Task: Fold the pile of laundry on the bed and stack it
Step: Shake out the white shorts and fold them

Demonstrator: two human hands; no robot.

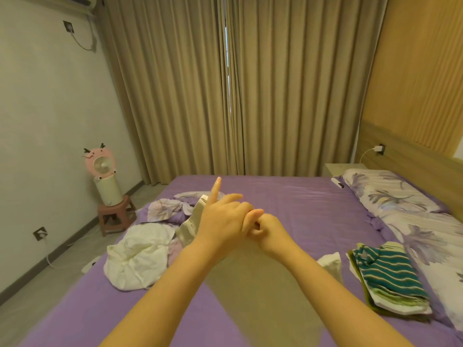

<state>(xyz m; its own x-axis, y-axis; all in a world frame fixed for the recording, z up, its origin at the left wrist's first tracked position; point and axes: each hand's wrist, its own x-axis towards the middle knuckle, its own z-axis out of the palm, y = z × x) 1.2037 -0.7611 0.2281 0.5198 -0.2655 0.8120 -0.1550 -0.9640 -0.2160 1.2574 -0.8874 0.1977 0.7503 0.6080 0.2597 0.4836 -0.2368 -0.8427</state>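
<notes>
A tan cloth (pixel 253 291) is held up over the purple bed (pixel 300 211) by both hands. It is pinched by the left hand (pixel 223 221) and gripped by the right hand (pixel 269 229). A folded stack (pixel 390 276) is seen at the right.

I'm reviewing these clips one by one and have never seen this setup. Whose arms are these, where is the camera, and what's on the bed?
There is no machine here: a person wears a wide-angle camera on the head, looking forward and down, so both bare arms reach in from the bottom. The left hand and right hand meet above the purple bed, together holding up a beige-olive garment that hangs toward the camera. The left forefinger points up; the exact grip is hard to see.

On the bed to the left lies unfolded laundry: a white garment and a floral cloth. To the right sits a folded stack topped by green stripes, beside a floral pillow.
</notes>
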